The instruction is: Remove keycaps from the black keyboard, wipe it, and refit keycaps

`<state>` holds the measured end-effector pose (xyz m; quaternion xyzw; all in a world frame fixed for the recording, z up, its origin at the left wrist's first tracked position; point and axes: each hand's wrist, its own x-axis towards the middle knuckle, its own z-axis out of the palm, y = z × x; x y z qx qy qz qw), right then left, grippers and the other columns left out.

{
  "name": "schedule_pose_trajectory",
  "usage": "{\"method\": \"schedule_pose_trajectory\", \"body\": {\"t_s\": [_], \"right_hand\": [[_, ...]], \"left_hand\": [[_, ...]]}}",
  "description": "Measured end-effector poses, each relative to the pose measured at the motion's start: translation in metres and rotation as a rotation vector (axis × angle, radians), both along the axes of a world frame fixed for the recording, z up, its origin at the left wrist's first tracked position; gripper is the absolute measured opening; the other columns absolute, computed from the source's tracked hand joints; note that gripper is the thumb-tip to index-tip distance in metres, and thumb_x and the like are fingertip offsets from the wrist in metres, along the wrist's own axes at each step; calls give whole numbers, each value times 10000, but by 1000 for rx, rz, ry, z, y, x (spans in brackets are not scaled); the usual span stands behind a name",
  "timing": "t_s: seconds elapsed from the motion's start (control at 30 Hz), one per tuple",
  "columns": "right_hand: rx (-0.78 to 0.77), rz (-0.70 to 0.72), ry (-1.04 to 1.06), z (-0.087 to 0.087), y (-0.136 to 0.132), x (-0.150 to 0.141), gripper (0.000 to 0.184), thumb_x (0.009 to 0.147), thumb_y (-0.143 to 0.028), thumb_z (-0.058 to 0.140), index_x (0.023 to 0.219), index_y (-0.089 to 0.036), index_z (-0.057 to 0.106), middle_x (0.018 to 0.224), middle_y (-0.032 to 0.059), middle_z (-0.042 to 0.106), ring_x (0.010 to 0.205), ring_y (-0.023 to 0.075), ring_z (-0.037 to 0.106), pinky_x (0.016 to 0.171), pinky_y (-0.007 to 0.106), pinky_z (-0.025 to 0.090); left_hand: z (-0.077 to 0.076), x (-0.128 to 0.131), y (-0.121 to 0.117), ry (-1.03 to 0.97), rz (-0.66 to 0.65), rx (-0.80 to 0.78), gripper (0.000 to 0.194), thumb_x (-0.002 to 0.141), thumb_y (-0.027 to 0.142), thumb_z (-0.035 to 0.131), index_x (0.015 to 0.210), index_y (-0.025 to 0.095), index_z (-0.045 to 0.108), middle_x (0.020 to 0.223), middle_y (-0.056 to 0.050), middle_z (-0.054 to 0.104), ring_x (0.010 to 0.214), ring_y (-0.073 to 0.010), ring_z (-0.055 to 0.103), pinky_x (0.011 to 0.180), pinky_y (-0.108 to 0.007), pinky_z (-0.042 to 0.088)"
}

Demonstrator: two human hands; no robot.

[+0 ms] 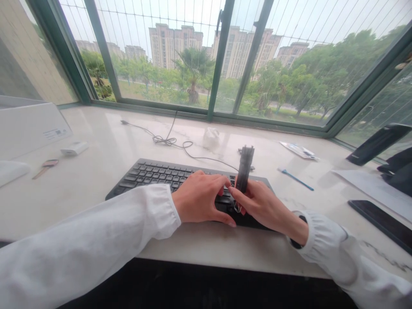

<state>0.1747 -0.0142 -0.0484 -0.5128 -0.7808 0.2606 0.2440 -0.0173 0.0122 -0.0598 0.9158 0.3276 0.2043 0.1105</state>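
A black keyboard [151,176] lies on the pale countertop, partly hidden by both hands. My right hand [259,204] is closed around an upright black keycap puller [245,165], whose thin wire prongs point down at the right part of the keys. Over the middle of the keyboard rests my left hand [201,195], with thumb and fingers apart. Its fingertips come close to the puller and the right thumb; whether they touch, I cannot tell. Behind the puller, small dark pieces [252,168] lie at the keyboard's back edge.
A cable [167,140] curls behind the keyboard, near a crumpled whitish clear item [211,138]. To the right lie a blue brush [298,180], a small packet [299,150] and a dark phone [383,225]. A key [45,168] and white adapter [74,148] lie left.
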Motion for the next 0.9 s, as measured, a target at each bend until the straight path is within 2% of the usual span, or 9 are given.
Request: {"method": "schedule_pose_trajectory", "body": {"t_s": [0.2,0.43,0.53,0.73,0.9], "right_hand": [[-81,7,20,0,3,3,295,916,-442,483,793,-190,576,510,-14,590,477,149,565,460,236,414],[-330,50,124,0,3,8,429,859,-594,506,754,-180,537,557,11,613,404,121,529,364,221,409],[-346,48,156,1,3,9,421,855,-596,513,786,-180,526,562,1,606,417,118,537,377,220,436],[-337,-8,177,3,4,10,442,837,-617,525,760,-181,503,550,3,610,401,120,534,353,217,415],[-335,8,179,4,2,9,427,840,-605,531,810,-179,524,563,4,616,403,121,542,359,219,428]], "left_hand": [[0,0,-1,17,5,20,688,603,710,686,1054,212,540,886,5,659,756,-197,618,749,-329,381],[0,0,-1,15,-2,35,692,615,720,668,1053,200,536,913,-21,671,791,-211,628,755,-332,383],[0,0,-1,12,-7,36,675,619,709,675,1047,205,535,911,-9,669,795,-207,625,755,-332,380],[1,-1,-1,41,-10,37,650,631,732,645,973,187,543,880,-17,658,743,-191,614,738,-326,382],[1,-1,-1,39,-9,39,668,633,725,651,1025,195,546,892,-9,660,772,-193,621,754,-334,387]]}}
